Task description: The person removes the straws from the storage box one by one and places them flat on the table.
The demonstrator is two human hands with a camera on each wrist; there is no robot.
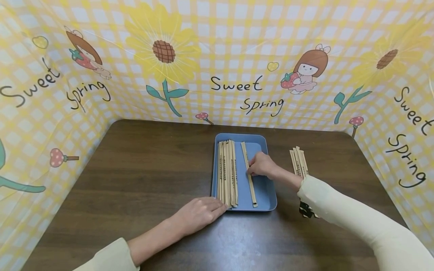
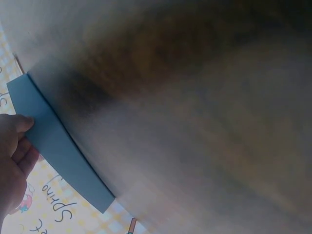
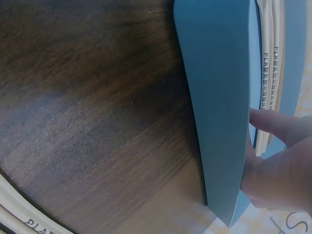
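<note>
A blue tray [image 1: 271,195] lies on the table with a row of several paper-wrapped straws [image 1: 226,173] along its left side. My right hand [image 1: 262,165] reaches over the tray's right wall and pinches a single wrapped straw [image 1: 252,190], which lies slightly tilted inside, apart from the row. At the tray's front left corner is my left hand [image 1: 200,214]. The left wrist view shows its thumb [image 2: 23,123] against the outer face of the tray wall [image 2: 61,141], with the other fingers behind the rim. Printed lettering shows on the wrapped straws [image 3: 271,73] in the right wrist view.
More wrapped straws [image 1: 298,160] lie on the wooden table [image 1: 152,158] right of the tray, partly under my right sleeve [image 1: 325,199]. A black-and-white item [image 1: 306,209] shows below that sleeve. A yellow checked cloth [image 1: 217,45] with printed figures walls the table's back and sides.
</note>
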